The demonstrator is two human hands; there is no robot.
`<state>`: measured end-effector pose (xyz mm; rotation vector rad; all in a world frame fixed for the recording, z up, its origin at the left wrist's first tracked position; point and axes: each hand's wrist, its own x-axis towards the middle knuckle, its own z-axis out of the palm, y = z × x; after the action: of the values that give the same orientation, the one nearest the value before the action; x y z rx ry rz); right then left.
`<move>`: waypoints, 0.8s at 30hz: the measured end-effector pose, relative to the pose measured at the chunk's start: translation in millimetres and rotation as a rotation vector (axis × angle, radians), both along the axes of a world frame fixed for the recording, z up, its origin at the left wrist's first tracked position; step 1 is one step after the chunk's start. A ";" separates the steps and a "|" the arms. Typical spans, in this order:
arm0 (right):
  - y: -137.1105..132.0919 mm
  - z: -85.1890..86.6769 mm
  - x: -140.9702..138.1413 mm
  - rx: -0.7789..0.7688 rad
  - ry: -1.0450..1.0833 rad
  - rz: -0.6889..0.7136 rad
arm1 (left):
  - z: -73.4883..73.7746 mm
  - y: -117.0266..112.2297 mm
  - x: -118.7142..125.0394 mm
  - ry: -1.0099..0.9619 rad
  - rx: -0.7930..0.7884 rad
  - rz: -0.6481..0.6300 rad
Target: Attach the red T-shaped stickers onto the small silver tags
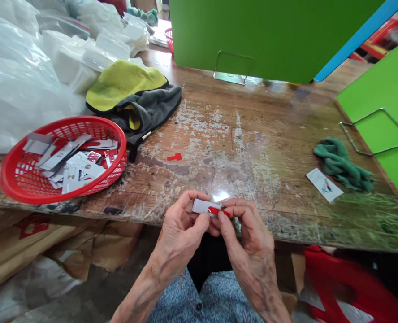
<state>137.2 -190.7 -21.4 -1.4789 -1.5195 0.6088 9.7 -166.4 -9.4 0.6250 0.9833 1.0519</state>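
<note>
Near the table's front edge, my left hand pinches a small flat white piece, long and narrow, between thumb and fingers. My right hand grips a slim glossy red piece with a rounded end. That end overlaps the white piece's right side; whether the two are joined I cannot tell. To the left stands a red plastic basket holding several flat white and red pieces of a similar look. Farther back on the table lies a small flat red piece, apart from both hands.
A yellow and grey cloth lies behind the basket, beside clear plastic bags. To the right are a green cloth and a printed card. Green panels with wire handles stand at the back and right.
</note>
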 end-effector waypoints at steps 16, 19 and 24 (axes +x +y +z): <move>-7.5 2.2 -6.7 0.142 -0.320 -0.042 | -12.5 -9.2 9.1 0.265 0.141 0.147; -4.6 7.6 -6.9 0.006 -0.201 -0.020 | -12.2 -11.1 10.9 0.416 0.208 0.160; 0.4 17.5 -8.8 -0.150 -0.105 -0.051 | -11.6 -12.1 12.4 0.538 0.303 0.161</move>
<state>128.4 -190.2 -3.9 -1.6816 -1.5385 0.6349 22.0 -178.5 -20.9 1.1316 1.3667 1.2152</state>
